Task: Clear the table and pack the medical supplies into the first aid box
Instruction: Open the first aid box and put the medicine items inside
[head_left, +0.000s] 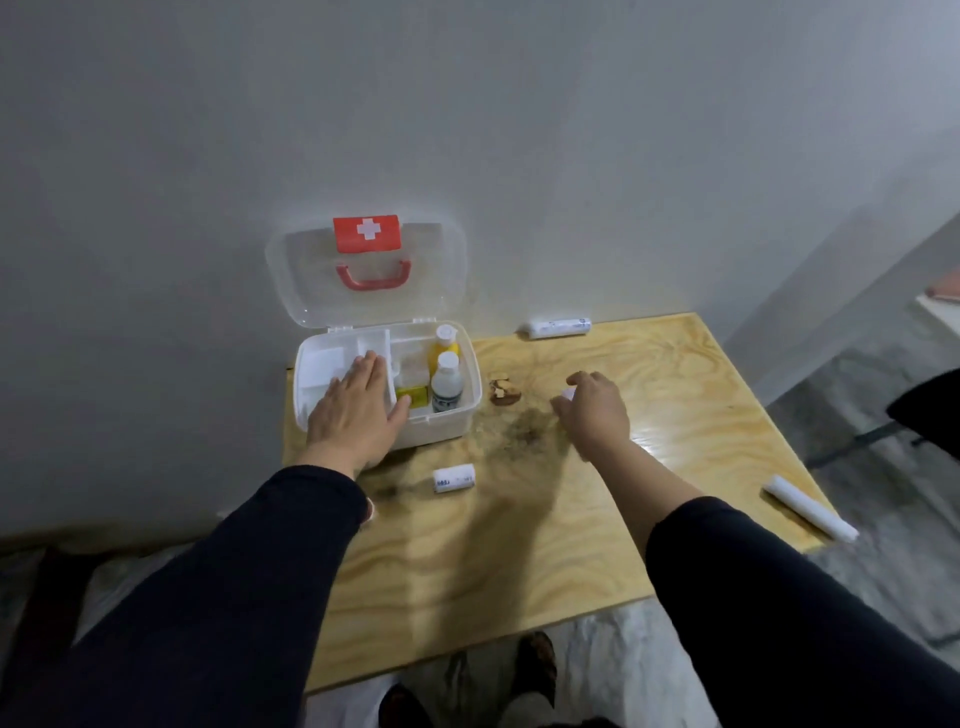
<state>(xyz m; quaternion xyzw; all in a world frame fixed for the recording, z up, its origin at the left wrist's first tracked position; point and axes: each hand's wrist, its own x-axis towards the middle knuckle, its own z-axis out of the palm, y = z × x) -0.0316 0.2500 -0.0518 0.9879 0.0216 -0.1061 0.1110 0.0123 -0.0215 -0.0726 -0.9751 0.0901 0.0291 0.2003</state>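
The white first aid box (457, 415) stands open at the table's far left, its clear lid (363, 270) with a red cross leaning on the wall. Inside stand a yellow bottle (444, 351), a white bottle (447, 382) and a yellow-green packet (413, 396). My left hand (356, 410) lies flat on the box's white tray, fingers spread. My right hand (592, 408) rests on the table to the right, fingers closed around a small white item (567, 395) that is mostly hidden. A short white roll (453, 478) lies in front of the box.
A long white roll (556, 327) lies by the wall and another (808, 506) at the wooden table's (519, 545) right edge. A brown crumpled scrap (503, 391) and a dark stain (524, 431) sit mid-table. Feet show below the front edge.
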